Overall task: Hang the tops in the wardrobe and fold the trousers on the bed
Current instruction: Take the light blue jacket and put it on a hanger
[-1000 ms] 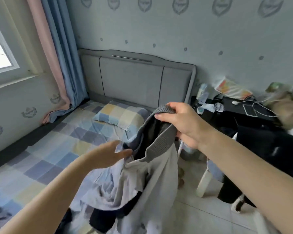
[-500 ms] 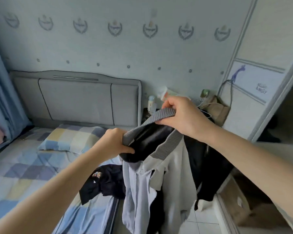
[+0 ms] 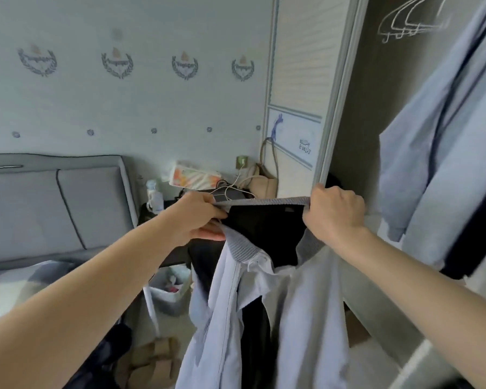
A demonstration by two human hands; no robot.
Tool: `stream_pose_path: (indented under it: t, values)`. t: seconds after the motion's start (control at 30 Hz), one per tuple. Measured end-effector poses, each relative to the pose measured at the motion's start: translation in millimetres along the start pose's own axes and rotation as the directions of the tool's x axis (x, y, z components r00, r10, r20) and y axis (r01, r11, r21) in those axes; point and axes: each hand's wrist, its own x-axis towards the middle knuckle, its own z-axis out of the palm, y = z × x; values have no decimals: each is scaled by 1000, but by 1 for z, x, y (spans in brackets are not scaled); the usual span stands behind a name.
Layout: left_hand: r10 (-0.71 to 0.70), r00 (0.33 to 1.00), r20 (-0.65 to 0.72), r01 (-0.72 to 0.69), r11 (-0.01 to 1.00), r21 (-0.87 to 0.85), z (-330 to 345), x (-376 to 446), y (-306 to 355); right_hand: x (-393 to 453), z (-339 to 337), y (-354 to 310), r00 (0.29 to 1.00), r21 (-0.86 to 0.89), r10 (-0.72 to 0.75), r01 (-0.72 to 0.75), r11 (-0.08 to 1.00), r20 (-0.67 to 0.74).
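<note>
Two hands gripping one pale blue jacket (image 3: 298,299) by its grey ribbed collar (image 3: 264,202): left hand (image 3: 199,217) pinching one end, right hand (image 3: 334,214) fisted round the other. Held up before the open wardrobe (image 3: 357,136), beside a hung blue garment (image 3: 438,153) under white hangers (image 3: 410,23).

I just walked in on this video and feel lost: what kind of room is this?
Most likely a bedroom. A bed with a padded grey headboard stands against the wall, an open wardrobe has empty hangers and a hung blue garment, and a cluttered bedside table sits between.
</note>
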Motion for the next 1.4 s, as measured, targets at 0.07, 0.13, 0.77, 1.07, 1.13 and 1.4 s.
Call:
stream_pose_path:
  t: [0.07,0.13,0.77,1.07,1.13,1.4]
  values:
    - [-150,970,192,192,957,-217,24,17,13,5,8,31,997,5,81,-81,997,-6]
    - [-249,891,379,347,913,-216,42,32,26,11,19,60,983,29,176,-177,984,46]
    - [-200,772,603,435,859,-271,167,241,133,123,49,147,825,629,507,-537,563,250]
    - [69,690,721,151,960,-236,176,360,209,240,77,167,795,458,556,-599,656,243]
    - [104,702,704,135,952,-275,187,376,217,257,82,168,783,451,550,-619,644,290]
    - [198,688,698,129,913,-386,225,425,239,333,58,184,728,438,581,-684,583,363]
